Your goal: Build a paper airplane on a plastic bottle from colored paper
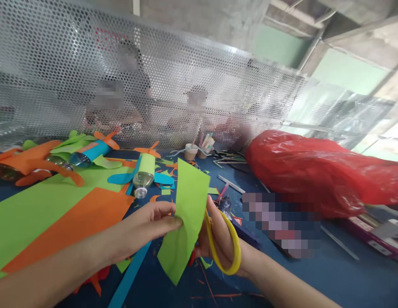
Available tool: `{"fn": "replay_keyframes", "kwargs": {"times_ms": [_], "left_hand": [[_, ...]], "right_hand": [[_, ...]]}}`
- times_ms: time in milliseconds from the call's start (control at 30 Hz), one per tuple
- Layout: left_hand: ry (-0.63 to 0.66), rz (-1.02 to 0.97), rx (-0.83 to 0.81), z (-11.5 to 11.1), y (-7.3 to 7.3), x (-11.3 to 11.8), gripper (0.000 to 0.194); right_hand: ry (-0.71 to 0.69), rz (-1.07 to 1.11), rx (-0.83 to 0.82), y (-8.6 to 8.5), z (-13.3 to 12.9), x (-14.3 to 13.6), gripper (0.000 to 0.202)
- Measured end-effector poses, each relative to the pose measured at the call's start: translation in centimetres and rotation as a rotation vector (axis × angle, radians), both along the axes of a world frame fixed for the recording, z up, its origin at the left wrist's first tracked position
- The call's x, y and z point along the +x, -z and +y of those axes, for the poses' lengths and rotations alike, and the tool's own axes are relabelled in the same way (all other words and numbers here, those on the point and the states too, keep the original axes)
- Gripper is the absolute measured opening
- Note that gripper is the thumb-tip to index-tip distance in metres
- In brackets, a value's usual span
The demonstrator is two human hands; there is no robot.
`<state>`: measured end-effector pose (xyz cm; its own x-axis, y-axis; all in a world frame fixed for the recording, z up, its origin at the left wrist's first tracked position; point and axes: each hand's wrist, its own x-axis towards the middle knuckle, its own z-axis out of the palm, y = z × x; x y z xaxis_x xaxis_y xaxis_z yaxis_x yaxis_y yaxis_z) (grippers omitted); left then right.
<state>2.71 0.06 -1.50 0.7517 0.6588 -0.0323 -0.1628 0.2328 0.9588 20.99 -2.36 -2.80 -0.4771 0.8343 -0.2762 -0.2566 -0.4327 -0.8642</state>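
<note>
A strip of green paper (189, 209) is pinched along its left edge between the thumb and fingers of my left hand (154, 222). Behind the paper's right edge, my right hand (218, 231) holds yellow-handled scissors (235, 252), its fingers partly through the loops. The paper hides the blades, so whether they touch it cannot be seen. Just beyond my left hand lies a bottle wrapped in green paper (147, 164), with blue paper wings and an orange paper propeller.
Large green (57, 201) and orange sheets (86, 222) cover the left side, with more paper-wrapped bottles (89, 154) behind. A red plastic bag (308, 167) lies right. Cups of pens (190, 152) stand before a perforated metal screen (173, 77); people are visible through it.
</note>
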Motion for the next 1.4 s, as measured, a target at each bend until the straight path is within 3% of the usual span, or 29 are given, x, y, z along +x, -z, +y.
{"fn": "replay_keyframes", "kwargs": {"times_ms": [133, 267, 433, 533, 633, 733, 833, 1033, 1167, 1300, 1400], "left_hand": [[-0.003, 0.066, 0.053, 0.3, 0.5, 0.1, 0.022], [-0.055, 0.015, -0.072, 0.5, -0.3, -0.3, 0.017], [-0.515, -0.057, -0.170, 1.9, -0.6, -0.8, 0.018], [-0.651, -0.002, -0.195, 2.8, 0.2, -1.0, 0.016], [-0.607, 0.083, -0.243, 3.0, 0.9, -1.0, 0.014], [-0.541, 0.124, -0.271, 2.7, 1.1, -1.0, 0.013], [-0.574, 0.095, -0.252, 2.8, 1.0, -1.0, 0.014], [-0.661, 0.010, -0.182, 3.7, 0.0, -1.5, 0.009], [-0.614, -0.037, -0.112, 3.5, -0.9, -1.6, 0.014], [-0.588, -0.014, 0.000, 2.9, -1.4, -1.5, 0.021], [-0.603, 0.032, 0.078, 2.5, -1.7, -1.4, 0.023]], "right_hand": [[0.005, -0.081, 0.045, 0.3, -0.4, 0.1, 0.066], [0.002, -0.101, 0.055, -0.2, -0.2, 0.1, 0.072], [0.168, -0.032, -0.049, -1.1, 0.6, 0.2, 0.075], [0.283, 0.016, -0.050, -1.4, 0.9, 0.4, 0.073], [0.320, -0.018, -0.003, -1.6, 1.1, 0.6, 0.068], [0.258, -0.151, 0.072, -1.6, 0.8, 0.6, 0.066], [0.191, -0.269, 0.159, -1.7, 0.1, 0.4, 0.067], [0.087, -0.491, 0.404, -1.2, -1.3, 0.6, 0.069], [0.031, -0.662, 0.538, -1.1, -1.7, 1.4, 0.059], [-0.031, -0.885, 0.755, -2.3, -2.1, 1.6, 0.052], [-0.068, -0.933, 0.793, -3.2, -2.4, 1.3, 0.052]]}}
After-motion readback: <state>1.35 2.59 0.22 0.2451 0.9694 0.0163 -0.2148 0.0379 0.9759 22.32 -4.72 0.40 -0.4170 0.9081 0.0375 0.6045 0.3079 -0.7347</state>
